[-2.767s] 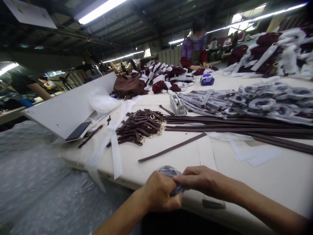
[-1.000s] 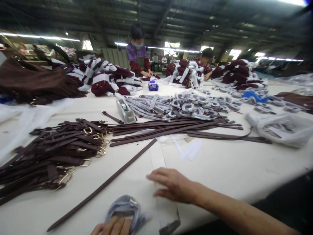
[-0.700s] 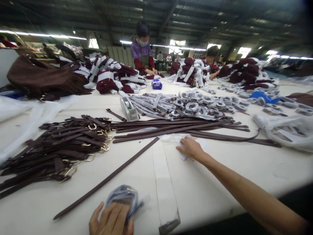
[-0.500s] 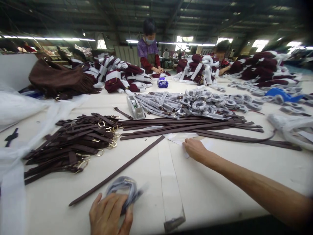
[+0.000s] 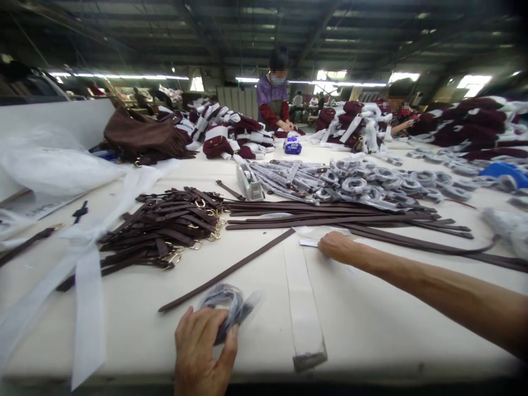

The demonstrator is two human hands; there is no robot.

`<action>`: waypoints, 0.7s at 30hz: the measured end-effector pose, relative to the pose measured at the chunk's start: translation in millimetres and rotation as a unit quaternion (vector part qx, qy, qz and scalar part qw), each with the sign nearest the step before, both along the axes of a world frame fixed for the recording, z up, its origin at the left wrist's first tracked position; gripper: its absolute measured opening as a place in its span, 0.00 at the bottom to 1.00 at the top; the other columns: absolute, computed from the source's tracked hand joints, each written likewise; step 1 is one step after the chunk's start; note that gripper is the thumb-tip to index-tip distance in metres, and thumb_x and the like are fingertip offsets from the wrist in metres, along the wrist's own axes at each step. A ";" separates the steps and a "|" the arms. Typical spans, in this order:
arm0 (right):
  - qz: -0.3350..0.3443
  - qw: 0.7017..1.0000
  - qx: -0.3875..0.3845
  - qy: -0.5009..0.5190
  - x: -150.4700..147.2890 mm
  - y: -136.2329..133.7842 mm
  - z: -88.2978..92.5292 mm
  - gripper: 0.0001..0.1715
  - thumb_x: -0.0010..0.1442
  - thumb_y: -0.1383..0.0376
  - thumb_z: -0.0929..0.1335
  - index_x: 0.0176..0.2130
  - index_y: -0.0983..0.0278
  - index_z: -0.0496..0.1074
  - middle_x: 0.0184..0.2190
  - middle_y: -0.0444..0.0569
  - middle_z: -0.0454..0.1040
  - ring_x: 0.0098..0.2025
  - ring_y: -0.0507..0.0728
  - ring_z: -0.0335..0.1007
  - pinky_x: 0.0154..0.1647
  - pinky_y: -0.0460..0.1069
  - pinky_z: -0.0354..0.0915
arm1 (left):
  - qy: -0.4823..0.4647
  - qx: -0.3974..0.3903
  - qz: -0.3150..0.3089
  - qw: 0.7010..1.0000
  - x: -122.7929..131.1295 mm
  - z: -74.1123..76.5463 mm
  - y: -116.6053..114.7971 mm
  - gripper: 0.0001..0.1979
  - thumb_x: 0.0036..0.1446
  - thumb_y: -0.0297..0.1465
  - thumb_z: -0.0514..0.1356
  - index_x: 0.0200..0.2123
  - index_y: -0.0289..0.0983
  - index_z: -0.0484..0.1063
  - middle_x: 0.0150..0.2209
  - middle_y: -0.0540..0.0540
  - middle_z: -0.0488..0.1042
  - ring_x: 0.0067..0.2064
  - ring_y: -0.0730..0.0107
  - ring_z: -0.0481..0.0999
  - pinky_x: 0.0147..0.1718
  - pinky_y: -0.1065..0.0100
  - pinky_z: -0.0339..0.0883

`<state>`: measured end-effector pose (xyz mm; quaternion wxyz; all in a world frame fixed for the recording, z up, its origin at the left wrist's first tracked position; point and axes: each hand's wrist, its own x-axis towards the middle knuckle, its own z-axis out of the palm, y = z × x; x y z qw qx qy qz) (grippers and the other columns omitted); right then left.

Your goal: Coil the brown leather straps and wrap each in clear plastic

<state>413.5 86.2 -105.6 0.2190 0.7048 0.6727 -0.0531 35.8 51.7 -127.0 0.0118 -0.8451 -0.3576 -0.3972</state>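
Near the table's front edge, my left hand (image 5: pixel 206 346) is closed around a coiled strap in clear plastic wrap (image 5: pixel 225 300). Its loose end points right and is blurred. My right hand (image 5: pixel 336 247) reaches across from the right, its fingers pinched together on a thin white sheet (image 5: pixel 310 241); the fingertips are partly hidden. Between the hands, a single brown strap (image 5: pixel 231 269) lies diagonally. Beside it a long white paper strip (image 5: pixel 304 297) runs toward me, with a grey piece (image 5: pixel 310 360) at its near end.
Brown straps with gold clasps (image 5: pixel 165 225) are heaped at left. Long brown straps (image 5: pixel 330 213) lie behind my right hand, with wrapped straps (image 5: pixel 355 179) beyond. A tape dispenser (image 5: pixel 249 184) stands near them. A brown bag (image 5: pixel 144 137) sits at back left. A person (image 5: pixel 274 99) works opposite.
The view has swung left, so everything sits further right in it. My left hand still holds the coiled strap, and my right hand stays at the white sheet, which has shifted slightly.
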 end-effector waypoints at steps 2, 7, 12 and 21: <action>-0.002 0.999 0.035 0.012 1.0 -2.7 5.6 0.13 0.62 0.61 0.64 0.41 0.69 0.69 0.38 0.49 0.72 0.38 0.53 0.70 0.40 0.53 0.67 | -0.005 0.003 0.005 1.000 -5.3 0.6 -0.9 0.09 0.53 0.27 0.58 0.40 0.36 0.66 0.35 0.44 0.71 0.41 0.62 0.70 0.51 0.52 0.57; -0.018 0.983 0.166 0.080 0.5 -6.2 30.3 0.16 0.64 0.63 0.59 0.32 0.67 0.71 0.27 0.50 0.74 0.31 0.56 0.71 0.31 0.48 0.61 | -0.020 0.004 0.008 1.000 -12.8 3.7 0.7 0.09 0.53 0.28 0.59 0.39 0.37 0.67 0.35 0.46 0.73 0.41 0.62 0.71 0.50 0.55 0.58; -0.022 0.947 0.232 0.222 -35.4 -14.1 45.7 0.19 0.64 0.58 0.55 0.30 0.65 0.65 0.25 0.47 0.70 0.27 0.53 0.68 0.26 0.45 0.59 | -0.128 -0.140 0.023 0.982 -6.6 12.8 2.7 0.09 0.52 0.31 0.60 0.38 0.38 0.70 0.37 0.47 0.73 0.42 0.62 0.71 0.44 0.62 0.63; -0.066 0.762 -0.121 0.632 -139.1 -65.4 57.6 0.21 0.60 0.53 0.60 0.24 0.66 0.59 0.17 0.38 0.52 0.18 0.45 0.44 0.17 0.42 0.44 | -0.623 -0.518 -0.031 0.585 7.3 47.1 11.9 0.09 0.46 0.32 0.65 0.32 0.35 0.75 0.33 0.49 0.75 0.36 0.73 0.71 0.35 0.74 0.64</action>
